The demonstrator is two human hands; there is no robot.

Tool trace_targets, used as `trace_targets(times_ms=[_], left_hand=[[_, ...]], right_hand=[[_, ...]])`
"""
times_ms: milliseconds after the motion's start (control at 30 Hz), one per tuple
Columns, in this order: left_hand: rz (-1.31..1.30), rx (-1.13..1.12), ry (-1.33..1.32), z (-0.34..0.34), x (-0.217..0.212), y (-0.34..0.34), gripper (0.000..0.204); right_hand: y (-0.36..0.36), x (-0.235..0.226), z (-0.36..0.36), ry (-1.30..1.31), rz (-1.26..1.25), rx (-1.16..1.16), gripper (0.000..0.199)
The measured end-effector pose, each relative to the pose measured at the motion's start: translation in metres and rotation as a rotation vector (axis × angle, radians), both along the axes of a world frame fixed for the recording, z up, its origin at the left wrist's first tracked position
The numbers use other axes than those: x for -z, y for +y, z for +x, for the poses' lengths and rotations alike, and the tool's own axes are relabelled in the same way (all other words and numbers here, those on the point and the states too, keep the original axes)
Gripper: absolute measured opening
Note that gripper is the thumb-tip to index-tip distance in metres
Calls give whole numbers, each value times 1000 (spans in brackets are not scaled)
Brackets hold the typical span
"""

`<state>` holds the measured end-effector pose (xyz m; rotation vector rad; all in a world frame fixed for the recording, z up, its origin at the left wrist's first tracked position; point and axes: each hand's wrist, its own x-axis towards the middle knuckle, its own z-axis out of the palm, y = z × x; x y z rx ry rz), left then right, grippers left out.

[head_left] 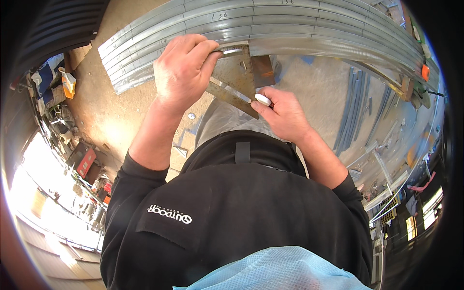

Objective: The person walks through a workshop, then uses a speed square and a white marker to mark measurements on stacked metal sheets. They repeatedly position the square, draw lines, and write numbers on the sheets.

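Several long galvanised steel channels (285,21) lie side by side across the far side, with dark handwritten marks on them. At their near edge sits a worn, slotted metal plate (235,72) with a slanted lower edge. My left hand (186,70) is closed over the plate's upper left corner, against the nearest channel. Beside the plate's lower right edge, my right hand (286,115) is closed on a small white round-ended stick (263,99), pinched between thumb and fingers. Its other end is partly hidden, so I cannot tell its exact kind.
Bluish metal strips (352,110) lie on the floor to the right. An orange object (425,72) is at the channels' right end. On the left are a red box (86,162) and an orange-white bag (68,83). A brown block (263,70) shows beside the plate.
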<state>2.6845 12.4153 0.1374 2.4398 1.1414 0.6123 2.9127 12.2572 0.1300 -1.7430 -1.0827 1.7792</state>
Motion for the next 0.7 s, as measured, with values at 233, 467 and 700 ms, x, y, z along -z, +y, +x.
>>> trace_targets(times_ms=[233,467,700], left_hand=[[7,47,-25,2,12,8,17],[-62,67,-9,2,13,12,16],[-119,67,6,5,14,16,15]], right_hand=[[0,3,-1,-70,61,2,20],[2,2,1,-74,48,11,21],[6,2,4,-74,26,-27,21]])
